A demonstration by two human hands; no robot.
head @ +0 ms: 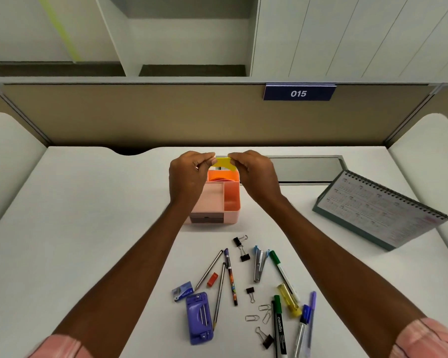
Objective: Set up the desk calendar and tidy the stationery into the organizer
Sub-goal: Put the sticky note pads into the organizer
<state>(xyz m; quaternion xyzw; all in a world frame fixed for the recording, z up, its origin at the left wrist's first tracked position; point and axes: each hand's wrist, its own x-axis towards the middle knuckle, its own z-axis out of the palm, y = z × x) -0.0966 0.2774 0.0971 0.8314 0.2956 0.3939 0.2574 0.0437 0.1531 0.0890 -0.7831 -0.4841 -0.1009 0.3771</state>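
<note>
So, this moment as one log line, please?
left hand, right hand: pinch yellow pad over organizer | calendar: standing | pens: loose

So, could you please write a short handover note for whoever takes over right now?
Hands: left hand and right hand each pinch an end of the yellow pad, held over the back of the organizer.
Done: calendar stands at the desk's right.
Left: drop the pad in, then gather the loose pens, markers, clips, stapler and punch lying in front of the organizer.
</note>
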